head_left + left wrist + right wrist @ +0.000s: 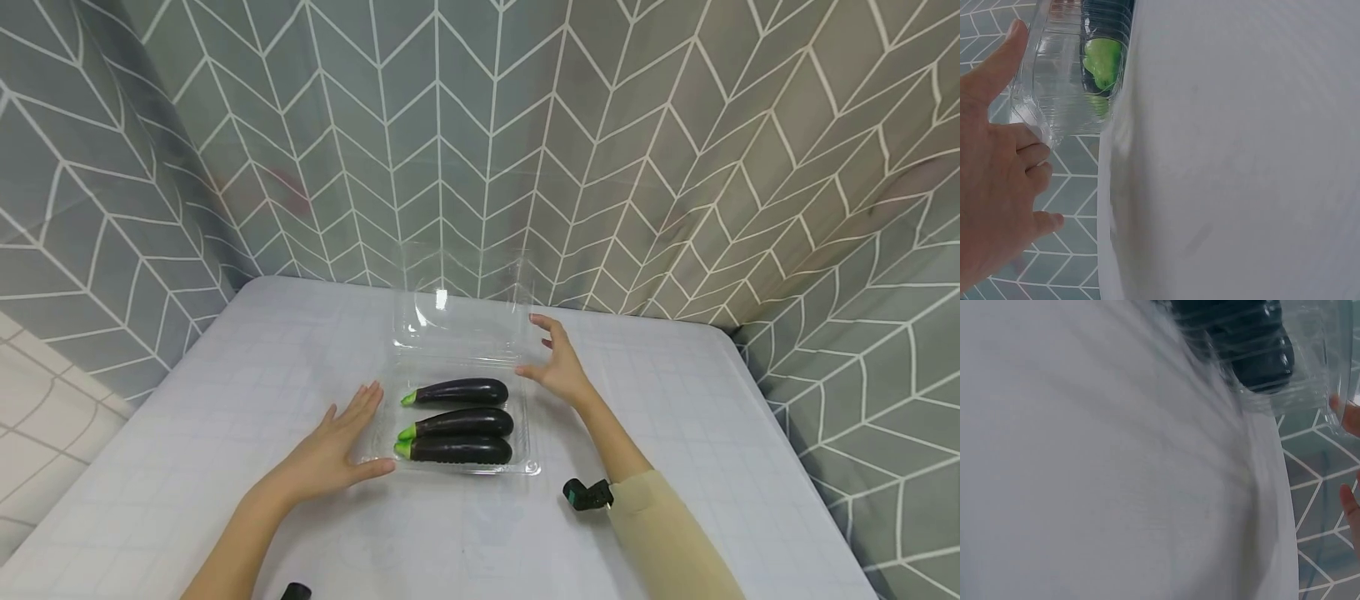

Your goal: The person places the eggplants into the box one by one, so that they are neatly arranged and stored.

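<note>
A clear plastic clamshell container (525, 437) lies on the table with its hinged lid (461, 325) raised at the back. Three dark eggplants with green stems lie crosswise in it: a rear one (463, 391), a middle one (467, 422) and a front one (461, 451). My left hand (326, 457) is at the container's left side, fingers straight and thumb spread toward the front corner. My right hand (561, 371) is at the right side by the hinge, fingers spread and loosely bent. In the left wrist view, a green stem (1102, 64) shows through the plastic wall.
A white cloth (480, 542) covers the table. Grey chevron-patterned curtains (480, 150) enclose the back and sides. A small black device (587, 495) sits at the right sleeve, and another dark one (296, 591) shows by the left forearm.
</note>
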{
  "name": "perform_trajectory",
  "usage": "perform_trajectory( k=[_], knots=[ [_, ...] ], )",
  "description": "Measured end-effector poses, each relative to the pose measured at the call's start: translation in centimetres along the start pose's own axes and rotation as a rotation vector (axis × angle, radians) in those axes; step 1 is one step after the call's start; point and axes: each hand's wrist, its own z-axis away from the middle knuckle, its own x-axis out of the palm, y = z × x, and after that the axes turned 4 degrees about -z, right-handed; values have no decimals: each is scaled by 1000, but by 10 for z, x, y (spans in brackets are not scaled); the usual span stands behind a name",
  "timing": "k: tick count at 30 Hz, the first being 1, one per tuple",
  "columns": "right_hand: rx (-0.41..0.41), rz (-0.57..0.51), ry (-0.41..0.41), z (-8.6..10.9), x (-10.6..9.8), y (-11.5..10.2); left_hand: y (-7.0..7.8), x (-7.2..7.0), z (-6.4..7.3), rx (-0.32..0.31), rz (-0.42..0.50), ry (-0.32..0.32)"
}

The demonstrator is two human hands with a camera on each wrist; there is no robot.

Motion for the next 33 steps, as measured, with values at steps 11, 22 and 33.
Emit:
perform_trajectory(
  k=[11, 22, 33],
  knots=[
    [-210, 85, 26, 17, -4, -17, 1, 1, -1, 2, -29, 7],
    [-252, 197, -41, 38, -16, -20, 4, -2, 0, 13, -46, 23],
    [-280, 195, -45, 69, -23, -48, 1, 1, -2, 11, -49, 10]
  ],
)
